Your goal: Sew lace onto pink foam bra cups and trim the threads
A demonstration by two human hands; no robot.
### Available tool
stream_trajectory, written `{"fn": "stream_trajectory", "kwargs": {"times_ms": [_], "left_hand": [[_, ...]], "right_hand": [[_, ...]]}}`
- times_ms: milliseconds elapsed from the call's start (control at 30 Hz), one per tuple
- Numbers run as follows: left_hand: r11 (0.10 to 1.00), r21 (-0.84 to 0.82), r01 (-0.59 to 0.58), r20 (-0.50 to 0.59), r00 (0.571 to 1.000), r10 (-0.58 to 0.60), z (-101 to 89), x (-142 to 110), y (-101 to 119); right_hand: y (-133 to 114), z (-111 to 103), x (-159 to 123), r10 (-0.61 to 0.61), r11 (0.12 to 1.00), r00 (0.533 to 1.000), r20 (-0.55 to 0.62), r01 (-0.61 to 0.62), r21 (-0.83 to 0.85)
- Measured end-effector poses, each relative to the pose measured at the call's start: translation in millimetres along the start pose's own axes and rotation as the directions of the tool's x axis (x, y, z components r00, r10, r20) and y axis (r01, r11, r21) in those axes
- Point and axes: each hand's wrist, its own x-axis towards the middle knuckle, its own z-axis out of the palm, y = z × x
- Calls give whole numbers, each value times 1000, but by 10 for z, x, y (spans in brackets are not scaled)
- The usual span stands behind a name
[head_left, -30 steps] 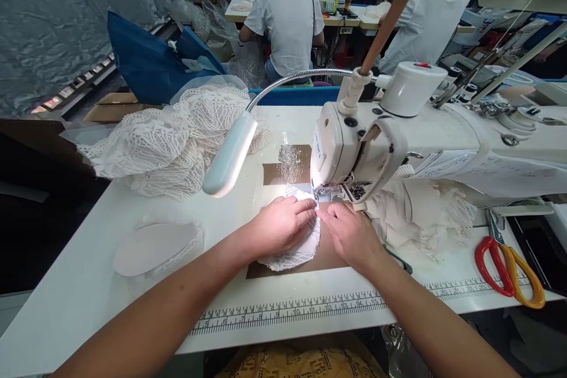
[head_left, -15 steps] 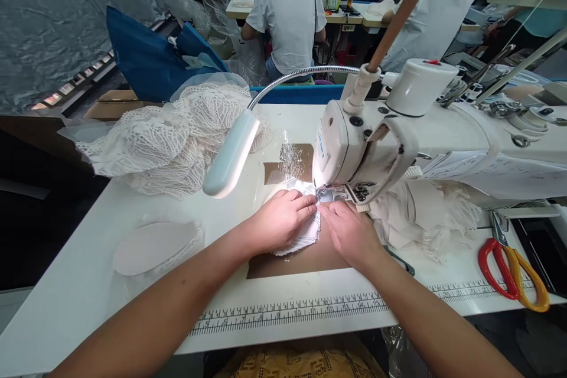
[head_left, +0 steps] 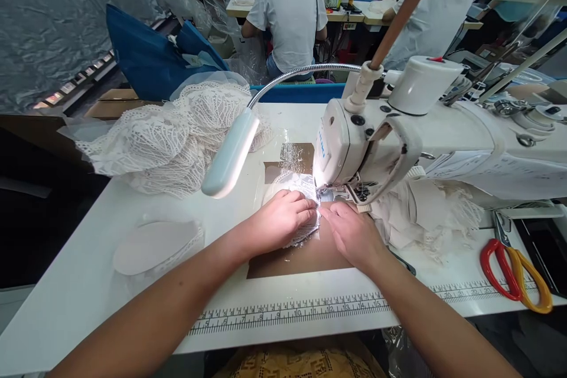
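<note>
A rounded white lace piece lies on the brown patch of the table, its right edge at the presser foot of the white sewing machine. My left hand covers the middle of the piece, fingers together and pressed on it near the foot. Just right of the foot, my right hand has its fingertips closed at the lace edge, almost touching the left fingers. Both thumbs are partly hidden. Another flat, oval white piece with a lace border rests on the left of the table.
A heap of white lace sits at the back left, beneath a gooseneck lamp. Cream fabric pieces lie under the machine arm. Red and orange-handled scissors are at the right edge. A printed ruler runs along the front.
The lace piece has slid away from me and turned under my hands; more shows beyond my left hand and less on the near side. Both hands stay close to the presser foot.
</note>
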Motion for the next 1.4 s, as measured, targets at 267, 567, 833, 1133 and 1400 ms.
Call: {"fn": "stream_trajectory", "kwargs": {"times_ms": [267, 567, 833, 1133, 1400], "left_hand": [[999, 41, -10, 33, 999, 8, 14, 15, -77], [998, 61, 29, -16, 999, -28, 44, 41, -123], [989, 124, 82, -51, 996, -77, 88, 50, -168], [998, 66, -13, -19, 1000, 14, -12, -23, -84], [987, 57, -153, 44, 988, 151, -11, -22, -148]], "right_hand": [[-3, 42, 27, 15, 1000, 1000, 0, -15, -23], [41, 83, 18, -6, 998, 999, -44, 8, 55], [23, 71, 52, -3, 1000, 998, -60, 4, 30], [35, 51, 30, 106, 987, 994, -31, -101, 125], [-44, 30, 46, 2, 996, 1000, -16, -4, -88]]}}
